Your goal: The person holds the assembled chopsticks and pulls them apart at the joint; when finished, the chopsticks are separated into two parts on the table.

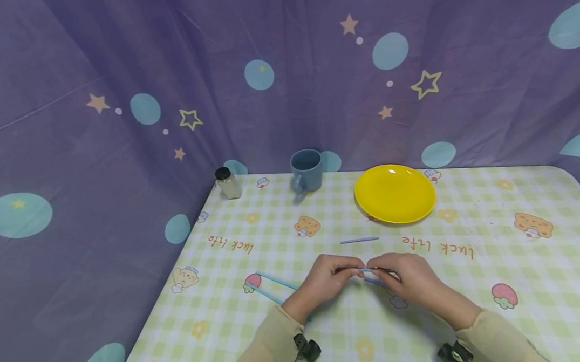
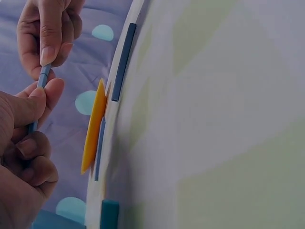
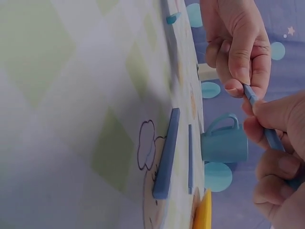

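Checked cloth (image 1: 399, 345) is spread beneath the work. Above it, a thin blue stick (image 1: 365, 269) is pinched by the left hand (image 1: 324, 279) and right hand (image 1: 414, 278), its long axis running left to right. Beyond, a loose stick (image 1: 360, 240) is laid nearly parallel; farther, a yellow plate (image 1: 395, 193) is seen.

Beige sleeves (image 1: 274, 339), small black boxy wrist cameras (image 1: 307, 348), bare hands (image 1: 325, 278).
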`<state>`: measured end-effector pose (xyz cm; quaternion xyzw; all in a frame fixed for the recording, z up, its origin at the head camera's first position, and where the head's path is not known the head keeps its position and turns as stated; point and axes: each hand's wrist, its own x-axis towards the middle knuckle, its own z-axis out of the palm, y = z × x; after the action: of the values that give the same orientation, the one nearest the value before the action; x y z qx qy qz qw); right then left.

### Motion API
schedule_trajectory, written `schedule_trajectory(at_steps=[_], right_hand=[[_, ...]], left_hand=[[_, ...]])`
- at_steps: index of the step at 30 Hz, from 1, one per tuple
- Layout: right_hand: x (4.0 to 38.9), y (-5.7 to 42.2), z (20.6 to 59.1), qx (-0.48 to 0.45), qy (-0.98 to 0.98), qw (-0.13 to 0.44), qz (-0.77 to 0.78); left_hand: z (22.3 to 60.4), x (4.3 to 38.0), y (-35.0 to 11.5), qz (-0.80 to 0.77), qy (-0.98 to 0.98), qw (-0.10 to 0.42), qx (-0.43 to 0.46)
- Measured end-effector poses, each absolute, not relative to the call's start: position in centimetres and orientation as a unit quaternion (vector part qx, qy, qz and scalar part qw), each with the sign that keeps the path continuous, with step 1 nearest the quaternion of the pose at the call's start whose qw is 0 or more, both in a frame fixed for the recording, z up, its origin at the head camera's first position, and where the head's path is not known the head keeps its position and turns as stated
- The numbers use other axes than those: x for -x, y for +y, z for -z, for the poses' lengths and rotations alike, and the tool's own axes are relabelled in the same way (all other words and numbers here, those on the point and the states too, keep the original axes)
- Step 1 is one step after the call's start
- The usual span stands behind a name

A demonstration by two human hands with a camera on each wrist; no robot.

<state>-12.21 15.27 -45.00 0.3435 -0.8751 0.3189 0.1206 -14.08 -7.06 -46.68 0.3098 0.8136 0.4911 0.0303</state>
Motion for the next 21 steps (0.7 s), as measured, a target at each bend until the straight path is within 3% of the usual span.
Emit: schedule_trajectory(at_steps=[4, 11, 21], right_hand=[[12.1, 15.28, 44.76, -0.343, -0.88, 0.11, -0.311], [12.26, 15.21, 45.12, -0.351, -0.87, 0.154, -0.31], [12.34, 15.18, 44.87, -0.35, -0.872, 0.158, -0.303]], left_hand=[[46.52, 14.04, -7.0, -0.479, 0.819, 0.023, -0.314], [46.65, 14.02, -6.95, -0.491, 0.814, 0.018, -0.309], [46.46, 13.94, -7.01, -0.505, 0.808, 0.022, -0.302]])
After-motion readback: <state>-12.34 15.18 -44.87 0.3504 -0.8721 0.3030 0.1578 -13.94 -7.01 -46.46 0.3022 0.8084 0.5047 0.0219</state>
